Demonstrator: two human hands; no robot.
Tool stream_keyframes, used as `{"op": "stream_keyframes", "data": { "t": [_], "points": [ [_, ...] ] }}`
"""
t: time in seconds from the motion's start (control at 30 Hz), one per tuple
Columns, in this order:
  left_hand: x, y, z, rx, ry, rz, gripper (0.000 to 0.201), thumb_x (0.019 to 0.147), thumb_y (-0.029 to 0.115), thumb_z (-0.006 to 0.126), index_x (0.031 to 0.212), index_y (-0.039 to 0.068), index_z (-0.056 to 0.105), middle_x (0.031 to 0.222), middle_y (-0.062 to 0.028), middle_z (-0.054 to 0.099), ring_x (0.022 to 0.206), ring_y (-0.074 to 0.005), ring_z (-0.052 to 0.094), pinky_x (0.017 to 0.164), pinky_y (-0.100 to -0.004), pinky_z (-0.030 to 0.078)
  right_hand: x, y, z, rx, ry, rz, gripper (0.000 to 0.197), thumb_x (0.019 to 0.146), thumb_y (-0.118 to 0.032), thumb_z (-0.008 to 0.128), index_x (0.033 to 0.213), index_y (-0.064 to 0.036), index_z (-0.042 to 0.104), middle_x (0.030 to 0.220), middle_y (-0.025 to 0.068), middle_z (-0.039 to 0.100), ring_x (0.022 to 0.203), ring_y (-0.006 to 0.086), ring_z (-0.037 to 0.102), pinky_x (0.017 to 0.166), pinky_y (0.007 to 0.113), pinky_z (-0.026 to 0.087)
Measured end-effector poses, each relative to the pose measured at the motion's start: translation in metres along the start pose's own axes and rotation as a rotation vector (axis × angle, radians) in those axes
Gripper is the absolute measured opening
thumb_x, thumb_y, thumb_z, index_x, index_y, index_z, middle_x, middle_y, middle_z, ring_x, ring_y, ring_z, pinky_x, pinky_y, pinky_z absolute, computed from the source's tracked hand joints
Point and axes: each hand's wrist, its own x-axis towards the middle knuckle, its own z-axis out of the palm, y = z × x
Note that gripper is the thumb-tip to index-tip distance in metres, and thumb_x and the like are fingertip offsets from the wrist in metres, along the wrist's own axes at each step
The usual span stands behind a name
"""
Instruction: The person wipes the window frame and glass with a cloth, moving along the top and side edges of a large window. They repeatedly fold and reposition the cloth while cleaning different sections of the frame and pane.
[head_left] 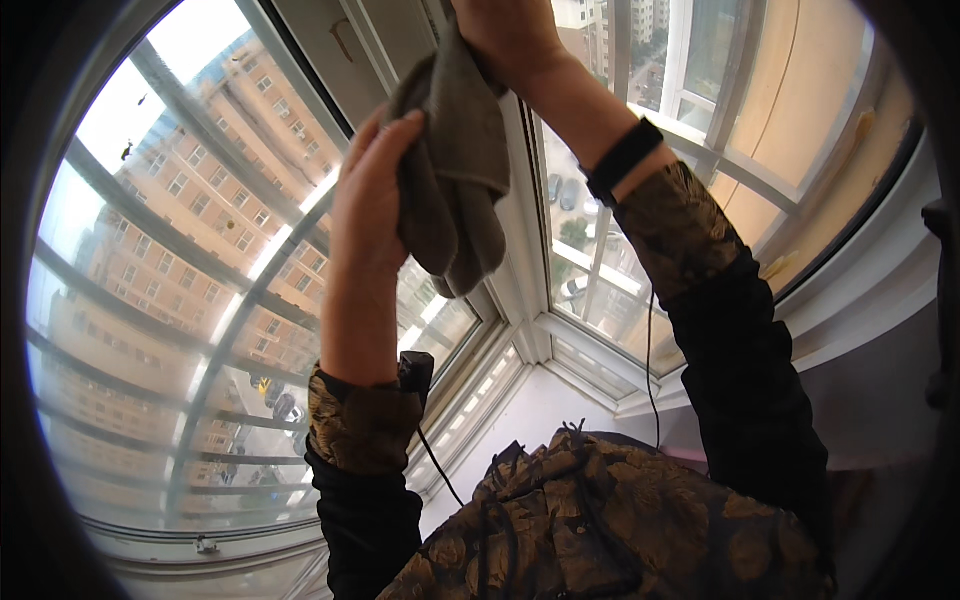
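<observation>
A grey-brown cloth [455, 150] hangs in thick folds in front of the window frame, raised high in the head view. My left hand [370, 190] grips its left side, with the thumb lying on the fabric and the other fingers mostly behind it. At the upper edge, my right hand [510, 45] is closed at the top of the cloth; its fingertips are partly hidden and cut off by the picture's edge. Below my hands, the folded ends of the cloth dangle loose.
A large barred window pane [200, 300] stands at the left, and another window [590, 230] at the right. Their white frames meet at a corner [525, 335]. A window latch [206, 545] sits low at left. Thin black cords [651, 380] hang by my sleeves.
</observation>
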Motion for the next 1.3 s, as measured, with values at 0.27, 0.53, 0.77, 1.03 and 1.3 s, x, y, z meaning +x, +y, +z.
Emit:
{"op": "stream_keyframes", "data": {
  "t": [0.27, 0.53, 0.77, 1.03, 1.3],
  "points": [
    [-0.013, -0.061, -0.039, 0.006, 0.079, -0.146, 0.045, 0.102, 0.012, 0.06, 0.142, -0.007, 0.054, 0.125, -0.0161, 0.07, 0.109, -0.0207, 0.07, 0.096, -0.032, 0.056, -0.06, -0.03, -0.007, 0.071, -0.432, 0.385, 0.042, 0.088, -0.005, 0.059, 0.13, 0.001, 0.057, 0.129, 0.0249, 0.059, 0.122, 0.037, 0.057, 0.103, 0.046, 0.048],
    [-0.066, -0.175, -0.088, -0.13, 0.196, -0.41, 0.043, 0.103, 0.008, 0.058, 0.143, -0.007, 0.052, 0.128, -0.0143, 0.067, 0.113, -0.0199, 0.068, 0.097, -0.0317, 0.055, -0.25, -0.065, -0.006, -0.141, -0.145, 0.137, 0.034, 0.093, -0.005, 0.063, 0.123, 0.0092, 0.068, 0.146, 0.0144, 0.053, 0.133, 0.0302, 0.05, 0.108, 0.039, 0.045],
    [-0.129, -0.255, -0.136, -0.099, 0.414, -0.65, 0.041, 0.103, 0.009, 0.057, 0.141, -0.006, 0.053, 0.129, -0.0144, 0.067, 0.114, -0.0217, 0.068, 0.099, -0.0336, 0.055, -0.394, -0.137, 0.0, -0.011, -0.297, 0.462, 0.039, 0.091, 0.011, 0.056, 0.129, 0.0157, 0.059, 0.157, 0.0216, 0.037, 0.137, 0.0395, 0.048, 0.112, 0.045, 0.047],
    [-0.18, -0.305, -0.168, -0.091, 0.486, -0.76, 0.042, 0.103, 0.011, 0.058, 0.142, -0.004, 0.053, 0.133, -0.0146, 0.066, 0.118, -0.0232, 0.065, 0.101, -0.0354, 0.053, -0.476, -0.182, 0.0, 0.028, -0.425, 0.748, 0.057, 0.085, 0.012, 0.055, 0.142, 0.0152, 0.048, 0.161, 0.0232, 0.03, 0.142, 0.0437, 0.045, 0.114, 0.043, 0.047],
    [-0.176, -0.248, -0.133, -0.039, 0.462, -0.673, 0.043, 0.104, 0.011, 0.058, 0.143, -0.004, 0.052, 0.134, -0.0146, 0.065, 0.119, -0.0226, 0.065, 0.101, -0.0344, 0.052, -0.399, -0.188, -0.02, 0.285, -0.314, 1.135, 0.066, 0.083, 0.014, 0.05, 0.149, 0.0131, 0.042, 0.159, 0.0294, 0.034, 0.146, 0.047, 0.038, 0.121, 0.043, 0.036]
  ]
}}
